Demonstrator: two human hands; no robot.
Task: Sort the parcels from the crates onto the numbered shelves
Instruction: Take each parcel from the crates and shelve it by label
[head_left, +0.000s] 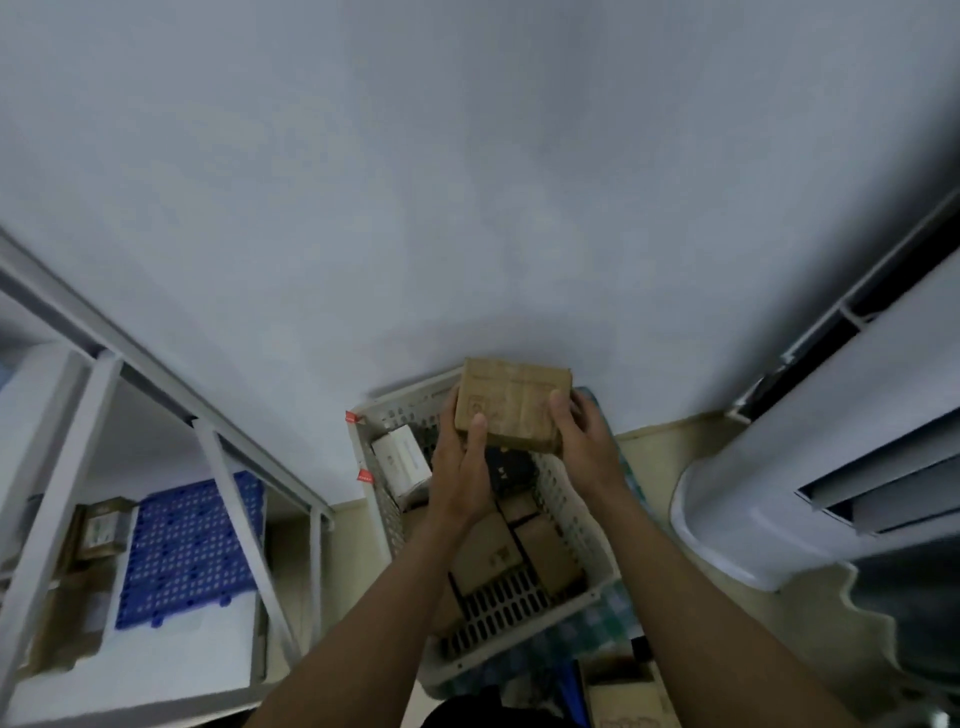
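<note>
Nearest us, the white perforated crate (569, 519) sits on a checked cloth (597, 618). Other parcels (488, 551) lie inside it: brown cartons near, then a dark one and a white box (400, 460) farther in.

Above the crate's far end we hold the brown parcel (511, 405) clear of the rim, touching nothing below. The left hand (460, 467) grips its left end and the right hand (589, 441) its right end. Both thumbs lie on the face towards us and the fingers curl round the ends, so each hand is clamped on the parcel. Its long axis runs left to right, from palm to palm.

We judge the coming move to be a carry to the shelf unit (223, 467), which stands to the left, apart from the crate. The left hand is the nearer to it. The unit's slanted posts narrow the openings, so the parcel would best enter end first. One bay holds a blue mat (187, 545) with stored parcels (101, 525) beside it, and bare board shows on the mat's near side. Shelf numbers cannot be read.

On the right a white appliance (779, 467) crowds that side. Beyond stands the bare wall (467, 182).
</note>
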